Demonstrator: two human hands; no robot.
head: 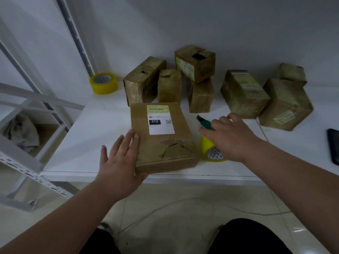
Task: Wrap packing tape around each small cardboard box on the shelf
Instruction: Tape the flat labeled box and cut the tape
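Cardboard box (161, 138) with the white "010" label lies flat at the front edge of the white shelf (95, 129), label side up, top face torn near the front. It shows no glossy wrap, unlike the taped boxes (244, 92) bunched at the back, so it looks like the next one to do.

Left hand (121, 158) lies flat against the box's left side, fingers straight, steadying rather than gripping. Right hand (229, 134) reaches over the yellow tape roll (211, 151) just right of the box, fingers spread and relaxed, closed on nothing yet. A green cutter (204, 122) lies under its fingertips; whether it touches is unclear.

Step in hand, by judgement: pick up the roll. To do it well, the person should grip through the core, find the free end, anchor it on the intact cardboard beside the tear, and keep the left hand pinning the box so it doesn't slide off the edge. A spare roll (103, 83) sits at the back left, well apart.
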